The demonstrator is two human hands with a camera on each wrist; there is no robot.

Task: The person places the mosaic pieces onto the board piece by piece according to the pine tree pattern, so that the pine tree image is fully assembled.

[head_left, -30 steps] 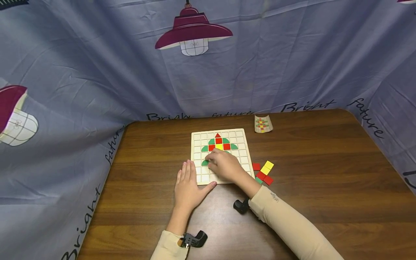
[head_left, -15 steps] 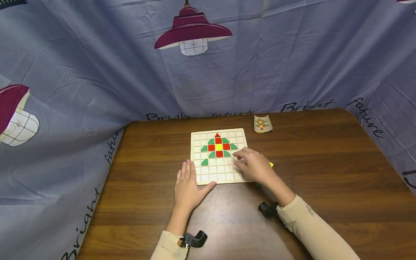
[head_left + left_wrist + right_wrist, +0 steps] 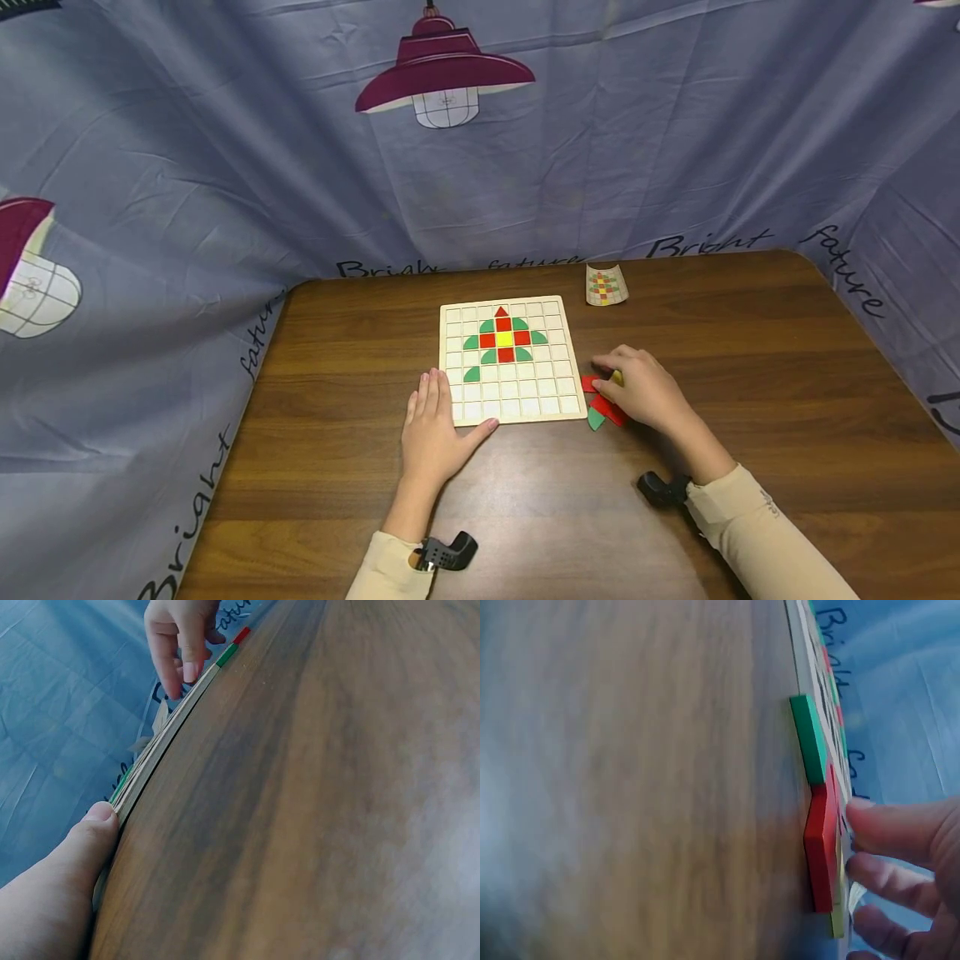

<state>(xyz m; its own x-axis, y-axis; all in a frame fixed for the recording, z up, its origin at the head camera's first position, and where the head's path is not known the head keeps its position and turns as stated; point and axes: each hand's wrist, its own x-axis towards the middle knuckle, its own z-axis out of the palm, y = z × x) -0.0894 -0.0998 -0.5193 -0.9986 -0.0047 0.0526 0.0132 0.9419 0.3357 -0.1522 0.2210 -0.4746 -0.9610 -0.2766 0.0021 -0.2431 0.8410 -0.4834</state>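
Observation:
A square wooden grid board (image 3: 517, 390) lies on the table, with red, green and yellow tiles forming a tree-like pattern in its upper part. My left hand (image 3: 437, 437) rests at its lower left corner, fingers straight along the left side and thumb (image 3: 96, 817) at the front edge. Just right of the board, my right hand (image 3: 647, 390) is over a small group of loose tiles, thumb and fingers apart with nothing seen between them. Among these are a green tile (image 3: 808, 739), a red tile (image 3: 821, 847) and a yellow tile (image 3: 837, 924), partly covered by the hand in the head view.
A small curled card (image 3: 606, 285) with a printed tile pattern stands near the table's back edge, right of the board. Behind the brown wooden table (image 3: 337, 350) hangs a blue-grey curtain (image 3: 637, 150) printed with lamps and lettering.
My right hand has moved right, from over the board's lower middle to the loose tiles. A green tile now shows in the pattern's lower left. The left hand has stayed put.

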